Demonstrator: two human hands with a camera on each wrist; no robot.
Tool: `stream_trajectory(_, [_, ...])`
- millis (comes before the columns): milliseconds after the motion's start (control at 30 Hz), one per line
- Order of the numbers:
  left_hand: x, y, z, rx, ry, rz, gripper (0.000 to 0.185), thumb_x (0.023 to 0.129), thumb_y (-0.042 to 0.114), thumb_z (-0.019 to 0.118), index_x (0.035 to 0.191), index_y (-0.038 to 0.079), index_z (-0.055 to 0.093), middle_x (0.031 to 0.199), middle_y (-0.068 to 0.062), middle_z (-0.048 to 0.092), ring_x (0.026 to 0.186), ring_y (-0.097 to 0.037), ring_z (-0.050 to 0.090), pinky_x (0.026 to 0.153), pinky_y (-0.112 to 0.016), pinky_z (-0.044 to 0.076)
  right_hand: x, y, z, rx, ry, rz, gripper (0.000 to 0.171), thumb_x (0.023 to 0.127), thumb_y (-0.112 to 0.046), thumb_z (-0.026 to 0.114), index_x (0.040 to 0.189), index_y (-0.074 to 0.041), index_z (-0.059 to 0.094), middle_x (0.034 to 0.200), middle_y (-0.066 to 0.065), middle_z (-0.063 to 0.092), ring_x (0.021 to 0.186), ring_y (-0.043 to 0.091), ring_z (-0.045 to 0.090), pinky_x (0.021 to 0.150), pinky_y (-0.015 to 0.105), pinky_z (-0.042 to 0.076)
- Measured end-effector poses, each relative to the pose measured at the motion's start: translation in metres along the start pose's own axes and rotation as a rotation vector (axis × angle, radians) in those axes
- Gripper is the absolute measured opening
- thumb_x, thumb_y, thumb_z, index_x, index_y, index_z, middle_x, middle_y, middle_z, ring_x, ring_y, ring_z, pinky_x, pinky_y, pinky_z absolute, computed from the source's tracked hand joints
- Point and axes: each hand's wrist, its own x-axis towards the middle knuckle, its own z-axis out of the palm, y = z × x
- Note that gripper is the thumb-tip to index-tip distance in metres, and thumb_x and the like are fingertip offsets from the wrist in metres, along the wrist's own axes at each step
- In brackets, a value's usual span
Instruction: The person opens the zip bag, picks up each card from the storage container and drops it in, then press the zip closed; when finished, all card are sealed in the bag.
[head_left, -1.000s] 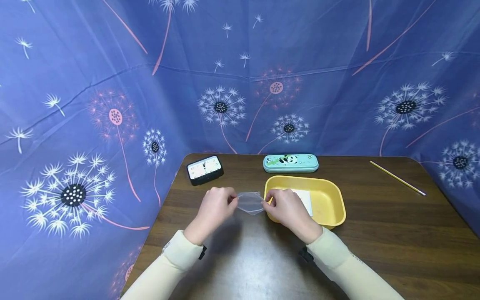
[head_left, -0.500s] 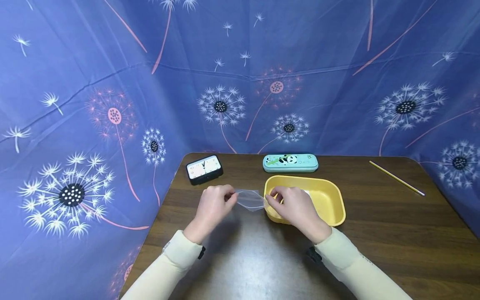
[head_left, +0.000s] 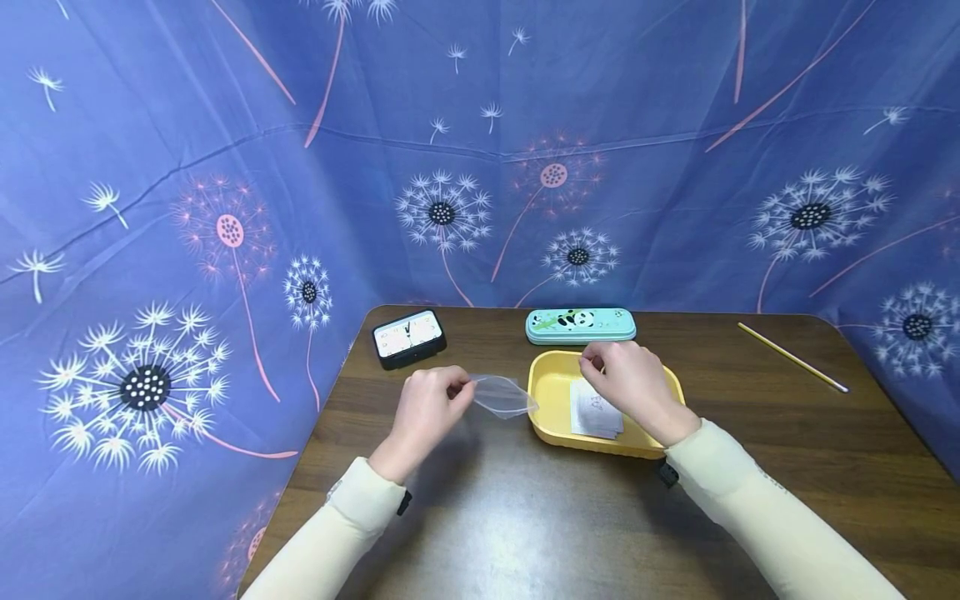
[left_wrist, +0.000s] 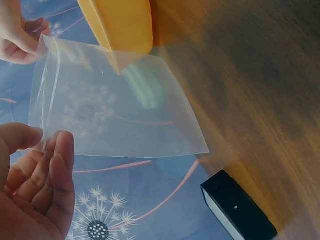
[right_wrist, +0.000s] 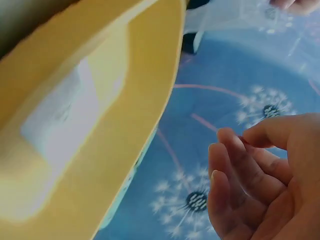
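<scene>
Holding bag: clear plastic bag (head_left: 504, 396), flat, held above the tabletop (head_left: 525, 517) just left of the yellow tray (head_left: 551, 392).
Left hand (head_left: 427, 408): fingers pinch the bag's edge.
Right hand (head_left: 630, 379): loosely curled, empty, over the tray.
Room: bare tabletop in front.

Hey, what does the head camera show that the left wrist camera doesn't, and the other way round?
Only the head view shows the right hand over the yellow tray, the paper slips in it, the panda pencil case, the clock's face and the thin stick at the table's right edge.

Only the left wrist view shows the clear bag's zip strip close up and the fingers pinching its corner.

Both show the left hand, the bag, the tray, the clock and the table.
</scene>
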Motion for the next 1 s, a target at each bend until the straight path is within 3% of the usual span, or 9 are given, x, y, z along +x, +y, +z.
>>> stream_trajectory(133, [0.001,0.0,0.001,-0.002,0.005,-0.003,0.008,0.089,0.008,0.078,0.082,0.013,0.078,0.069,0.008,0.068,0.056,-0.002,0.054,0.055,-0.027,0.046,0.006,0.017,-0.002,-0.02,-0.062,0.007,0.017,0.096,-0.014,0.062,0.088,-0.013,0.077,0.072,-0.007,0.066,0.057,0.013,0.054,0.053,0.039,0.046])
stream_trajectory(333, [0.001,0.001,0.001,-0.016,0.014,-0.004,0.009,0.089,0.007,0.077,0.082,0.013,0.078,0.069,0.008,0.067,0.056,-0.003,0.054,0.056,-0.028,0.047,0.013,0.041,0.005,-0.048,-0.195,0.013,0.018,0.097,-0.009,0.059,0.084,-0.012,0.072,0.061,-0.004,0.052,0.054,0.013,0.044,0.052,0.035,0.036])
stream_trajectory(467, [0.002,0.002,0.002,-0.015,0.005,-0.008,0.007,0.089,0.009,0.078,0.083,0.013,0.079,0.07,0.008,0.068,0.056,-0.002,0.054,0.055,-0.026,0.047,0.015,0.055,0.017,-0.08,-0.307,-0.018,0.01,0.093,-0.006,0.066,0.097,-0.004,0.075,0.081,0.004,0.069,0.07,0.019,0.063,0.062,0.041,0.051])
stream_trajectory(567, [0.002,0.002,0.003,-0.01,-0.005,-0.009,0.007,0.09,0.009,0.078,0.084,0.013,0.078,0.07,0.009,0.068,0.056,-0.002,0.054,0.055,-0.025,0.047,0.015,0.063,0.029,-0.111,-0.407,-0.073,0.023,0.092,-0.007,0.074,0.113,0.002,0.074,0.105,0.014,0.074,0.095,0.03,0.071,0.08,0.048,0.057])
stream_trajectory(633, [0.002,0.002,0.004,-0.011,-0.009,-0.009,0.007,0.09,0.009,0.078,0.084,0.013,0.078,0.071,0.009,0.069,0.057,-0.002,0.055,0.055,-0.024,0.046,0.014,0.066,0.035,-0.118,-0.471,-0.089,0.03,0.091,-0.008,0.078,0.118,0.004,0.072,0.112,0.017,0.073,0.103,0.035,0.07,0.087,0.05,0.056])
stream_trajectory(767, [0.002,0.002,0.004,-0.016,-0.012,-0.008,0.006,0.089,0.008,0.078,0.085,0.012,0.079,0.071,0.008,0.07,0.057,-0.001,0.055,0.055,-0.024,0.047,0.01,0.068,0.044,-0.111,-0.539,-0.088,0.04,0.087,-0.009,0.083,0.122,0.005,0.068,0.112,0.018,0.071,0.103,0.035,0.069,0.089,0.05,0.055])
stream_trajectory(1000, [0.001,0.003,0.004,-0.008,-0.029,-0.014,0.005,0.089,0.009,0.078,0.086,0.012,0.079,0.073,0.007,0.071,0.058,-0.001,0.056,0.056,-0.023,0.047,0.004,0.07,0.052,-0.101,-0.548,-0.073,0.059,0.079,-0.015,0.089,0.127,0.007,0.063,0.113,0.02,0.066,0.097,0.033,0.066,0.088,0.052,0.054])
